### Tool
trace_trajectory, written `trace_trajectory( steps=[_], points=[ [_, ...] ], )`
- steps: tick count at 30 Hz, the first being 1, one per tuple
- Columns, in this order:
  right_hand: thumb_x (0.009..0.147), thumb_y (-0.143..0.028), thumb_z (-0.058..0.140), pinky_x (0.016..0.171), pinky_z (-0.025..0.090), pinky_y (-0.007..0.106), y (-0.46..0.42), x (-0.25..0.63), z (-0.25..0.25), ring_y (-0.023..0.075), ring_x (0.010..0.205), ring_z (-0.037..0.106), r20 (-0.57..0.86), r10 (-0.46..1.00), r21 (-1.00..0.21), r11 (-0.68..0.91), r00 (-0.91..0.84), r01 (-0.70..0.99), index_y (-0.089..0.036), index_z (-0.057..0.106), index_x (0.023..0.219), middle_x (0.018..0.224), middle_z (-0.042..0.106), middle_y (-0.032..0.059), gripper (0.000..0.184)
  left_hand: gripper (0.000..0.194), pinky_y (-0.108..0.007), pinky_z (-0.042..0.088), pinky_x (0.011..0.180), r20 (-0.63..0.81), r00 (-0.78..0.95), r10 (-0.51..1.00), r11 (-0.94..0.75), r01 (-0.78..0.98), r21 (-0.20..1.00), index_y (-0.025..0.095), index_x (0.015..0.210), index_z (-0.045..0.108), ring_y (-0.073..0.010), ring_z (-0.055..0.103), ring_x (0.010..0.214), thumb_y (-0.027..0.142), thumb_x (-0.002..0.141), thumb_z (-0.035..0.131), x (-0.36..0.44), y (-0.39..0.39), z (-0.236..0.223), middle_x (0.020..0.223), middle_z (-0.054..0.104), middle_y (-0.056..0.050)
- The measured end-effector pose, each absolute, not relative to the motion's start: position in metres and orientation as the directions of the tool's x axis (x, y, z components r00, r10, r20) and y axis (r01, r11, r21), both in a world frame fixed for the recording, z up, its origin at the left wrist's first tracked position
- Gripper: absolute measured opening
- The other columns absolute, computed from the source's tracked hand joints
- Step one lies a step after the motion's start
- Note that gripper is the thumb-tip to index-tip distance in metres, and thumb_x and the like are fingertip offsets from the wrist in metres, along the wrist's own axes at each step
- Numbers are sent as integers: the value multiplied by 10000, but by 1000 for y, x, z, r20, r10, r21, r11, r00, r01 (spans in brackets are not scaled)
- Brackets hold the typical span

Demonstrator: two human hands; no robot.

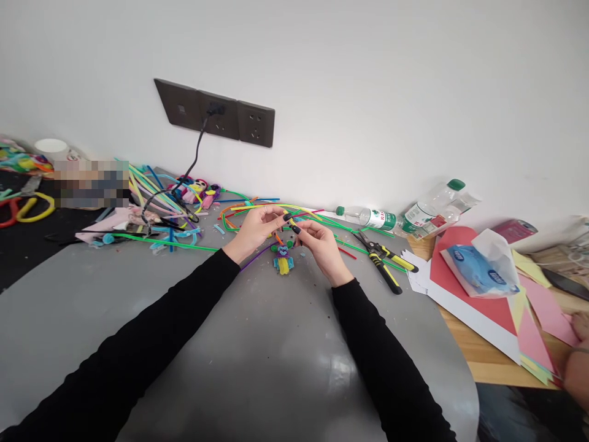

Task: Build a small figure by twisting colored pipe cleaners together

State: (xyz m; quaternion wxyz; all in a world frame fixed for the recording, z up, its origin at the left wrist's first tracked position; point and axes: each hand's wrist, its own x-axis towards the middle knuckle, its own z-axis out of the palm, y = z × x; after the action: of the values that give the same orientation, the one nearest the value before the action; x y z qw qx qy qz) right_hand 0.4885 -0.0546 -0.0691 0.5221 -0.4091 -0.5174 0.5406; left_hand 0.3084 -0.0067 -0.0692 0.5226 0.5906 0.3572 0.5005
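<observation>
My left hand (257, 228) and my right hand (319, 245) meet over the back of the grey table. Both are closed in a pinch on a small piece of yellow pipe cleaner (289, 220), mostly hidden by the fingers. Just below the fingertips lies a small pipe-cleaner figure (283, 261) with blue sides, a yellow middle and green round bits on top. Loose pipe cleaners (232, 209) in green, yellow, orange and red spread behind and beside my hands. Right of my right hand rest yellow-and-black pliers (381, 261), with their jaws towards the wall.
Several finished pipe-cleaner dolls (200, 189) lie at the back left under a black power cord (197, 153). Plastic bottles (375, 218) lie along the wall. A tissue pack (478, 270) sits on coloured paper at right, near another person's hand (580, 325). Scissors (34, 207) lie far left.
</observation>
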Motion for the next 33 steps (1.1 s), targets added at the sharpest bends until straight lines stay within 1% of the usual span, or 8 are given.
trace_trajectory(
  steps=[4,6,9,12,17,22,26,33],
  points=[
    [708,-499,883,677,522,298,-52,492,-72,123,626,611,97,995,-984,90,-38,-155,-203,735,830,717,674,-14,353,455,-319,532,709,300,230,926,-303,-23,953,165,836,692,-195,650,751,580,700,817,308,-5,-71,806,710,-52],
    [672,-491,913,720,560,311,-51,494,-72,138,659,655,55,998,-971,50,-14,-232,-211,741,836,738,711,-1,367,404,-327,545,741,322,212,923,-329,-4,944,169,810,673,-198,659,772,536,705,806,308,-5,-72,820,714,-54],
    [630,-449,953,792,595,317,-51,495,-70,154,742,707,-3,1000,-918,-12,-25,-397,-223,758,858,822,768,22,376,342,-320,548,728,335,184,924,-341,3,940,180,777,640,-190,652,760,476,699,792,309,-6,-72,799,696,-43],
    [632,-412,963,800,601,286,-50,494,-69,137,754,703,-2,999,-888,-24,-49,-460,-225,782,860,847,778,17,346,297,-309,541,705,356,183,916,-362,-3,932,190,768,617,-182,643,743,440,718,768,310,-7,-72,785,681,-33],
    [654,-514,936,764,595,286,-48,492,-76,137,724,688,32,999,-914,22,-18,-405,-217,782,824,798,767,27,376,237,-295,520,681,414,240,878,-440,60,896,189,750,625,-179,636,738,403,789,719,311,-11,-73,783,677,-37],
    [626,-527,942,790,582,312,-47,491,-79,144,739,687,55,998,-941,50,-6,-333,-220,780,860,866,779,33,419,327,-282,485,615,402,310,862,-457,131,880,181,774,649,-185,621,714,498,845,691,314,-18,-71,782,673,-49],
    [593,-562,937,781,581,324,-48,489,-76,156,722,678,79,996,-957,87,39,-275,-219,780,848,845,777,34,455,378,-281,468,611,393,337,856,-466,173,868,173,842,673,-186,611,699,545,893,627,314,-19,-69,788,677,-54],
    [601,-563,924,765,581,324,-49,488,-75,149,700,667,53,998,-964,58,29,-261,-213,775,835,819,762,34,447,326,-279,401,579,471,345,812,-570,290,769,191,829,674,-186,558,678,464,946,539,313,-20,-67,804,659,-59]
  ],
)
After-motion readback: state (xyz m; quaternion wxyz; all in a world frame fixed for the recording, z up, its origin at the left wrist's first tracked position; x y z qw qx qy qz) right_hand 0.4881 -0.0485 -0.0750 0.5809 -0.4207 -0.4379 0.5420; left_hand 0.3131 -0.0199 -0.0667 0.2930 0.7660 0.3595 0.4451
